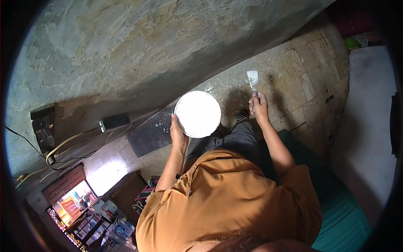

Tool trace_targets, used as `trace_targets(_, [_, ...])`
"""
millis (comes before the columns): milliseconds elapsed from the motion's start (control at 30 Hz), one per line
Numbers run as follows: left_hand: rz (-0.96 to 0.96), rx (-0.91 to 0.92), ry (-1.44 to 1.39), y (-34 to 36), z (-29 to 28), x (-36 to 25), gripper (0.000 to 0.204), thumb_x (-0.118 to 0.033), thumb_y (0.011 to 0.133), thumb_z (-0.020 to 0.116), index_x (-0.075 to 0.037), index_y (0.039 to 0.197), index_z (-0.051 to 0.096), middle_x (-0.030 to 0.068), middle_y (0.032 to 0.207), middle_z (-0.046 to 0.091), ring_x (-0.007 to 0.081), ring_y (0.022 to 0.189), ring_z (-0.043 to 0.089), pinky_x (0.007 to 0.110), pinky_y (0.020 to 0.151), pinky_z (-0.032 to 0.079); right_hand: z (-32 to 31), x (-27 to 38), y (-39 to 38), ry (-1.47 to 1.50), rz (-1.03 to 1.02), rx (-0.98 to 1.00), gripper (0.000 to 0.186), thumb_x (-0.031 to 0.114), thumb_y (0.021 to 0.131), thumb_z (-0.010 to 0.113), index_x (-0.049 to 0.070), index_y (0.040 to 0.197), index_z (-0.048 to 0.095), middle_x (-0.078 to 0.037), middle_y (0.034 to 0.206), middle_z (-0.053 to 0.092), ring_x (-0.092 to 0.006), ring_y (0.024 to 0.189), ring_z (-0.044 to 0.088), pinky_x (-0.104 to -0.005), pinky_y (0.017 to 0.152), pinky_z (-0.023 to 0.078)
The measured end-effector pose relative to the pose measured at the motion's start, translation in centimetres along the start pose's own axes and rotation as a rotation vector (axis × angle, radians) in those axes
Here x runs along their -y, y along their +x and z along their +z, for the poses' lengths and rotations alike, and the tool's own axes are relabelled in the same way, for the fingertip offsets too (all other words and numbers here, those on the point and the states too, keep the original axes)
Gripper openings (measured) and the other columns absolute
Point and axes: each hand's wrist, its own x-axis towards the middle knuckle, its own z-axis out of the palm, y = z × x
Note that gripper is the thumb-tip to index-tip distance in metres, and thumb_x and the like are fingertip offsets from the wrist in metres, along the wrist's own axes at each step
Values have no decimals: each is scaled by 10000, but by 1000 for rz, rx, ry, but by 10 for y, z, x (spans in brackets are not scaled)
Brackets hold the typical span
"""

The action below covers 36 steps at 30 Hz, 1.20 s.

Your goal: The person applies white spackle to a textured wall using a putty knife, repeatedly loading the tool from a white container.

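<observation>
My left hand (179, 133) grips the near left edge of a round white tub or lid (197, 114). Its face is so bright that I cannot tell whether it is a flat lid or a tub of white paste. Off to the right, my right hand (259, 106) is closed around the handle of a putty knife (252, 78). The knife's wide blade points away from me and looks white, perhaps coated. Blade and white round are well apart. Ahead and to the left rises a rough grey wall (126, 46) with patchy plaster.
A dark box (114, 122) and cables (63, 145) are on the wall at left. Worn tiles (308, 86) cover the floor. A green covered surface (340, 210) lies behind my right arm, near a pale panel (363, 105). Clear bottles (120, 232) stand at lower left.
</observation>
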Motion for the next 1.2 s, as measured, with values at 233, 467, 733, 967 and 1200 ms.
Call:
trace_targets(233, [-33, 71, 18, 53, 42, 58, 588, -411, 1060, 430, 89, 1366, 474, 191, 1368, 559, 273, 1233, 571, 385, 1086, 424, -64, 25, 11, -144, 8, 12, 256, 239, 1016, 575, 38, 1175, 561, -69, 790, 655, -82, 472, 507, -233, 376, 344])
trace_targets(467, [-93, 169, 34, 119, 83, 103, 598, -429, 1061, 413, 72, 1383, 460, 194, 1369, 560, 270, 1252, 563, 390, 1089, 429, -89, 2, 40, -102, 20, -75, 241, 253, 1021, 564, 53, 1148, 607, -38, 731, 610, -76, 445, 453, -234, 380, 312])
trace_targets(733, [-87, 197, 47, 211, 97, 160, 600, -449, 1051, 426, 57, 1369, 476, 198, 1360, 568, 277, 1226, 585, 399, 1076, 444, -92, 14, 76, -430, -112, 202, 220, 185, 993, 599, 9, 1121, 626, -25, 698, 610, -60, 483, 478, -232, 442, 347])
trace_targets(967, [-65, 247, 93, 271, 120, 206, 560, -405, 1068, 398, 75, 1330, 518, 177, 1296, 609, 236, 1177, 606, 358, 1034, 469, -89, -4, 126, -881, -104, 382, 209, 204, 950, 646, 14, 1036, 665, -67, 638, 626, -107, 597, 613, -295, 585, 467])
trace_targets(1200, [-48, 341, 153, 337, 127, 262, 526, -384, 1071, 417, 78, 1269, 574, 142, 1225, 645, 180, 1099, 608, 310, 993, 461, -73, -69, 199, -836, -170, 411, 146, 152, 956, 639, 8, 971, 649, -16, 645, 607, -63, 586, 541, -260, 560, 428])
